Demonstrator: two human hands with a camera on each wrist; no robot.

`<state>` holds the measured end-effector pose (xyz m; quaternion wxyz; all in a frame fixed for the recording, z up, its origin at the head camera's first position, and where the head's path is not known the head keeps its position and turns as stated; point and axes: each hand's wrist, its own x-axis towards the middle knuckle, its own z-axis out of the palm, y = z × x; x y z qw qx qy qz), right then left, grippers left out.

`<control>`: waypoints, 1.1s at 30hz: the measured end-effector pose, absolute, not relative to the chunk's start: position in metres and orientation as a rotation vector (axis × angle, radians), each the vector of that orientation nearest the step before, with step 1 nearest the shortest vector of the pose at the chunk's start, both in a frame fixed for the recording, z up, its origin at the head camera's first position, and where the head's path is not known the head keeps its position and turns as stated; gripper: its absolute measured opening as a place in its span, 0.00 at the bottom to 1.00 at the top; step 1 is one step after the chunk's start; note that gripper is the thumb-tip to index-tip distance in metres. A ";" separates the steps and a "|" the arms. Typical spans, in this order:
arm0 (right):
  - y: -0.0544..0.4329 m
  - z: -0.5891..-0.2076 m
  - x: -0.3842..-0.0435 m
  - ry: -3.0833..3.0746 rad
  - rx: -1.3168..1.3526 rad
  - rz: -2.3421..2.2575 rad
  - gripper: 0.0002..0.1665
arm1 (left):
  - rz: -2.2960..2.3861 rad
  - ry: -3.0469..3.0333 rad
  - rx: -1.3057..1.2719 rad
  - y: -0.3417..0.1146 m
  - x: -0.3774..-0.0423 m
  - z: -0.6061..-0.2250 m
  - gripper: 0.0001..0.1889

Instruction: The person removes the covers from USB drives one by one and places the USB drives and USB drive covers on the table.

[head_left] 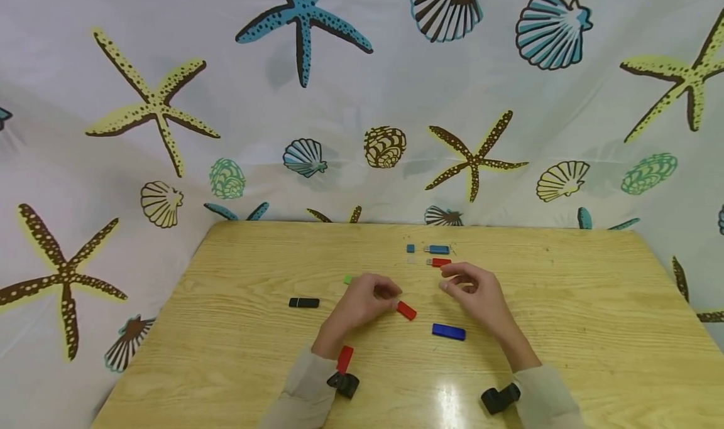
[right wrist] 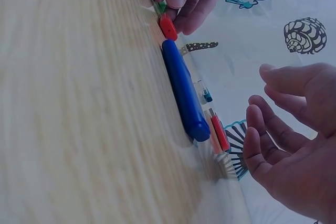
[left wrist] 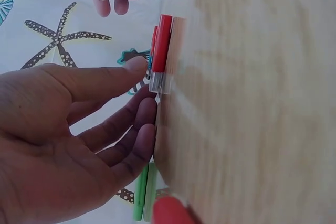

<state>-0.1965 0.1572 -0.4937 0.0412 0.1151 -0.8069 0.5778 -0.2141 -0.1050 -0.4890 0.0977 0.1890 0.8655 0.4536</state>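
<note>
Left hand [head_left: 359, 303] and right hand [head_left: 475, 294] stand apart over my wood-grain table [head_left: 577, 316], the right relaxed and empty beyond the blue USB stick [head_left: 449, 332]. The left's fingertips meet the clear-ended red USB stick [head_left: 406, 310]; whether they pinch, I cannot tell. I judge this fine positioning, calling next for light fingertip control.

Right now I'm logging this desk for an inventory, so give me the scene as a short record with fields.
left hand: fingertips at clear-ended red USB drive; contact unclear
right hand: holding nothing, fingers apart
between wrists: dark blue USB drive
far side: uncapped light blue USB drive, uncapped red USB drive, small blue cap
left side: black USB drive
partly hidden: green stick, beyond left hand
surface: wooden table
</note>
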 end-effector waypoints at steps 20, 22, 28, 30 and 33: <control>0.146 -0.492 -0.183 -2.513 0.403 1.786 0.16 | 1.124 2.745 0.539 -0.092 -0.197 -0.488 0.05; 0.145 -0.492 -0.182 -2.517 0.410 1.788 0.15 | 1.106 2.750 0.548 -0.091 -0.196 -0.488 0.04; 0.142 -0.490 -0.180 -2.529 0.421 1.795 0.16 | 1.144 2.720 0.593 -0.089 -0.196 -0.486 0.03; 0.141 -0.490 -0.179 -2.532 0.433 1.785 0.16 | 1.196 2.695 0.609 -0.089 -0.196 -0.485 0.03; 0.140 -0.488 -0.178 -2.529 0.457 1.776 0.15 | 1.282 2.656 0.631 -0.089 -0.196 -0.483 0.04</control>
